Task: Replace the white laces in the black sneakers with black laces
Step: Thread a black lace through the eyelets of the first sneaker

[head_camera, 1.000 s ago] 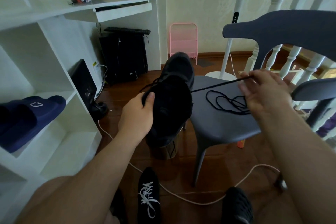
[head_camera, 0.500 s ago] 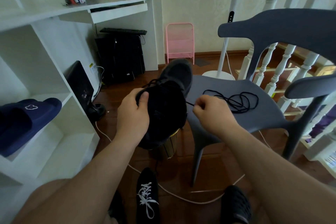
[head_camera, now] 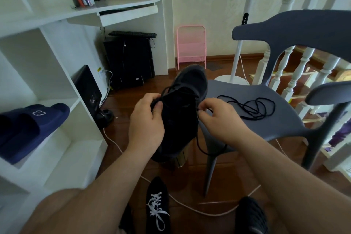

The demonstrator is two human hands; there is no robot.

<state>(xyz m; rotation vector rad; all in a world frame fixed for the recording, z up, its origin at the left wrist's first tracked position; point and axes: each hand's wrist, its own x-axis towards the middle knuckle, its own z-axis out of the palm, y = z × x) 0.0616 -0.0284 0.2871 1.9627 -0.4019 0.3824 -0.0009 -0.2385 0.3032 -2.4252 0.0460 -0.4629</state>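
My right hand (head_camera: 216,118) pinches the black lace (head_camera: 201,144) at the held sneaker (head_camera: 182,112)'s right eyelet edge, lace hanging toward me | left hand (head_camera: 147,121) grips the collar; sneaker's long axis runs away from me, toe over the chair (head_camera: 266,119)'s near-left seat edge | count: one sneaker held, one white-laced sneaker (head_camera: 157,203) on the floor, one spare black lace (head_camera: 254,108) coiled mid-seat.

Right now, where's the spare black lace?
The spare black lace lies coiled on the grey chair seat, just right of the right hand.
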